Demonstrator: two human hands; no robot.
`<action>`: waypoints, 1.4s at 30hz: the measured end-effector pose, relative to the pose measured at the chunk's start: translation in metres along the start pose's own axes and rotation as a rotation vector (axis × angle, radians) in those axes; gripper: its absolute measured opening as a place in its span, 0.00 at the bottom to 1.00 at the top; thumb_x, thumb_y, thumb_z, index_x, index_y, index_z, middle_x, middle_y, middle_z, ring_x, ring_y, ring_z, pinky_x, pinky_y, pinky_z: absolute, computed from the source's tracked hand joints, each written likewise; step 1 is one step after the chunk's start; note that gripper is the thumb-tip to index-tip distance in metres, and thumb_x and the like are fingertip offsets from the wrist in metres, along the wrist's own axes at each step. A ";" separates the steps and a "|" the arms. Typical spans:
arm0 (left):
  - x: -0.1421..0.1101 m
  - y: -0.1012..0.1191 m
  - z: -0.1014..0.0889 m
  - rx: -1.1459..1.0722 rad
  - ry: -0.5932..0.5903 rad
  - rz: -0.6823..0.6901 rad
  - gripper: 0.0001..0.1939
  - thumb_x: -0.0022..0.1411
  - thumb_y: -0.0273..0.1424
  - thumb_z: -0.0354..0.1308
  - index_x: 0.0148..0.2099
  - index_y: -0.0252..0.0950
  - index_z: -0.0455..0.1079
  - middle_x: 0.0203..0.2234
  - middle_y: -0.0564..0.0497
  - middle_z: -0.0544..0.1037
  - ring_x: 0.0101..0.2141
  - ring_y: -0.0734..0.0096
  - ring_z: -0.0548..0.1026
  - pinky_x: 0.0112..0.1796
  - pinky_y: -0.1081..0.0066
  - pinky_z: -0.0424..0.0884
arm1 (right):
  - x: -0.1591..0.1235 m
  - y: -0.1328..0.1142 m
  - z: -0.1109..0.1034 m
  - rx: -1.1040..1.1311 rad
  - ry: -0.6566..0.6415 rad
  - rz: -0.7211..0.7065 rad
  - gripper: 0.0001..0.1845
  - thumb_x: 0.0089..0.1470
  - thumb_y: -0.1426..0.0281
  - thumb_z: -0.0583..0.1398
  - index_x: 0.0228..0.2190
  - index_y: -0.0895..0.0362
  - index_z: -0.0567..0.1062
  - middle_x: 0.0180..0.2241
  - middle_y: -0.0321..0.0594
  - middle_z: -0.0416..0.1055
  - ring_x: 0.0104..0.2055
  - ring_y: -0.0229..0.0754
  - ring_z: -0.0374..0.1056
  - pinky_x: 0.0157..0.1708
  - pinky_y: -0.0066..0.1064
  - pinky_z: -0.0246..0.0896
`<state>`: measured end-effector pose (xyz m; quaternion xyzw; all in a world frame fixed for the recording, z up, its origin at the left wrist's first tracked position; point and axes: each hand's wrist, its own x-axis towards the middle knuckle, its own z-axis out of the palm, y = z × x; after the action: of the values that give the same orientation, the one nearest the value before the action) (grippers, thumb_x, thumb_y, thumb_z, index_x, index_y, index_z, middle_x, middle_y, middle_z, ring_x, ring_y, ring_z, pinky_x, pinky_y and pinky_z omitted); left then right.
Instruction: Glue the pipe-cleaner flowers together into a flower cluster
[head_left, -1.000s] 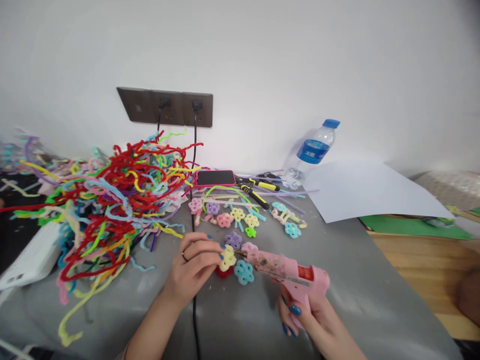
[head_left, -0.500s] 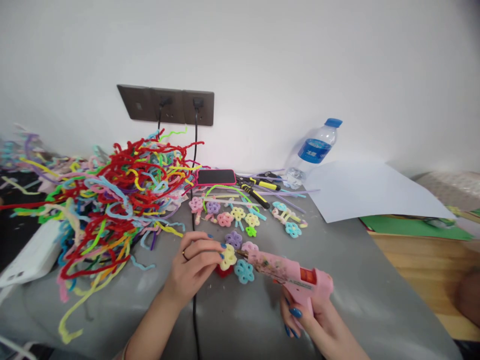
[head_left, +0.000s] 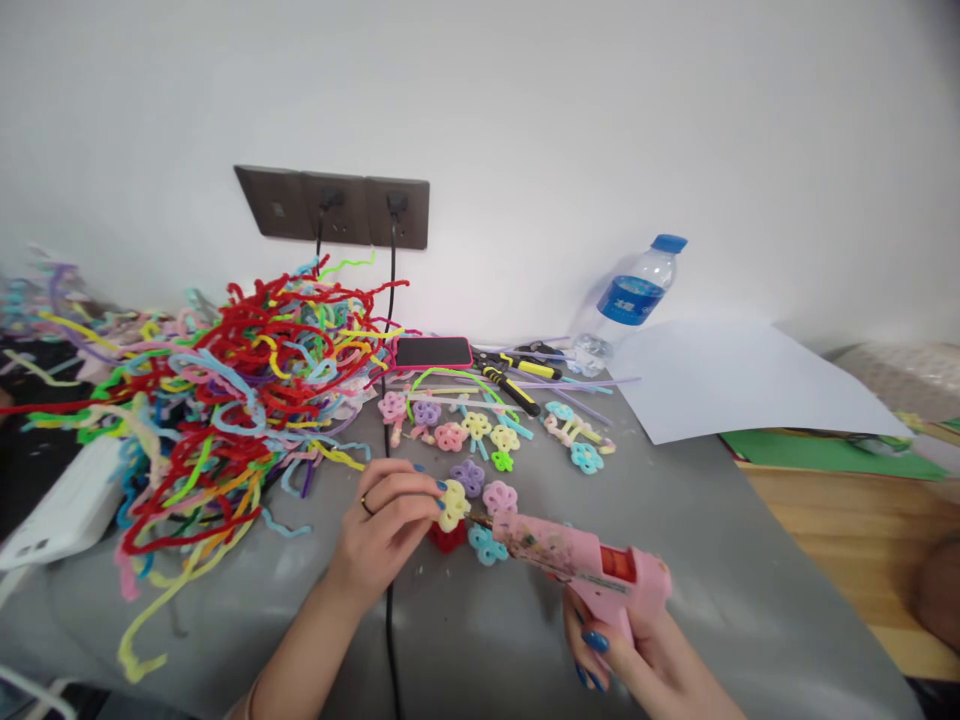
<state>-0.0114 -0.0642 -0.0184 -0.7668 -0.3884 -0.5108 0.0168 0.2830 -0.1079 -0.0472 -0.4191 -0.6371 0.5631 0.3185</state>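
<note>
My left hand (head_left: 386, 525) pinches a pale yellow pipe-cleaner flower (head_left: 453, 506) by its left edge. In my right hand (head_left: 611, 640) is a pink hot glue gun (head_left: 577, 560), gripped by the handle, its metal nozzle pointing left at the flower's right edge. Whether the tip touches the flower, I cannot tell. Around the held flower lie a purple flower (head_left: 468, 478), a pink flower (head_left: 500, 497), a blue flower (head_left: 487, 545) partly behind the glue gun, and a red piece (head_left: 448, 538) partly covered by the yellow flower.
Tangled pipe cleaners (head_left: 247, 390) heap up on the left beside a white power bank-like box (head_left: 64, 505). Further back lie a phone (head_left: 433, 352), yellow-black pliers (head_left: 510, 388) and several more flowers (head_left: 476, 427). A bottle (head_left: 634, 298) leans on the wall near white paper (head_left: 739, 380). A black cord (head_left: 389, 620) crosses the table.
The glue gun has shifted slightly down, baring more of the pink flower and covering more of the blue one. The yellow flower has moved slightly up and left in my left hand.
</note>
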 end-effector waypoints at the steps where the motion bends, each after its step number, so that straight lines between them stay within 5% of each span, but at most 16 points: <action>1: 0.000 0.000 0.000 -0.002 -0.004 0.002 0.06 0.66 0.22 0.58 0.38 0.39 0.69 0.33 0.52 0.80 0.39 0.70 0.75 0.45 0.66 0.74 | -0.002 0.004 0.000 0.000 0.005 0.007 0.23 0.62 0.48 0.52 0.27 0.53 0.66 0.20 0.35 0.62 0.21 0.40 0.60 0.24 0.32 0.64; 12: -0.001 -0.001 0.000 0.006 -0.011 -0.010 0.07 0.65 0.21 0.58 0.38 0.40 0.69 0.34 0.51 0.79 0.38 0.70 0.72 0.44 0.66 0.73 | -0.008 0.013 0.000 -0.017 0.013 0.075 0.21 0.61 0.48 0.54 0.32 0.53 0.68 0.20 0.34 0.63 0.22 0.40 0.63 0.25 0.31 0.65; 19: 0.000 0.000 -0.001 -0.006 0.008 -0.046 0.07 0.63 0.21 0.60 0.37 0.40 0.70 0.33 0.51 0.78 0.37 0.69 0.72 0.42 0.67 0.72 | -0.004 -0.011 0.005 -0.009 0.094 0.117 0.21 0.59 0.48 0.57 0.33 0.54 0.71 0.21 0.34 0.63 0.22 0.40 0.63 0.26 0.31 0.63; 27: -0.001 0.000 0.000 -0.010 0.020 -0.084 0.08 0.62 0.20 0.61 0.38 0.40 0.69 0.33 0.52 0.79 0.37 0.70 0.74 0.43 0.67 0.72 | 0.005 -0.016 0.001 0.068 -0.008 -0.078 0.24 0.64 0.49 0.52 0.36 0.56 0.74 0.18 0.34 0.66 0.19 0.38 0.61 0.23 0.29 0.58; 32: -0.003 -0.003 0.001 -0.057 0.010 -0.144 0.08 0.61 0.21 0.61 0.39 0.39 0.69 0.33 0.53 0.80 0.37 0.70 0.75 0.43 0.69 0.72 | 0.019 -0.018 0.000 0.149 0.253 -0.125 0.26 0.65 0.49 0.50 0.40 0.57 0.74 0.17 0.37 0.69 0.19 0.40 0.61 0.24 0.31 0.56; 38: -0.011 -0.009 0.003 -0.092 0.068 -0.387 0.08 0.60 0.26 0.63 0.41 0.40 0.70 0.34 0.53 0.79 0.37 0.70 0.79 0.40 0.73 0.74 | 0.031 -0.015 -0.033 0.168 0.553 0.135 0.29 0.59 0.44 0.53 0.32 0.57 0.73 0.17 0.38 0.70 0.17 0.39 0.62 0.21 0.30 0.56; 42: -0.016 -0.013 0.003 -0.089 0.057 -0.525 0.09 0.59 0.28 0.64 0.42 0.40 0.71 0.33 0.54 0.81 0.37 0.70 0.80 0.38 0.74 0.74 | 0.022 -0.011 -0.062 0.069 0.562 0.294 0.32 0.53 0.38 0.55 0.25 0.55 0.69 0.16 0.37 0.70 0.16 0.38 0.60 0.20 0.30 0.55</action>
<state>-0.0194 -0.0631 -0.0371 -0.6252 -0.5505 -0.5355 -0.1390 0.3255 -0.0607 -0.0274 -0.6349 -0.4373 0.4866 0.4109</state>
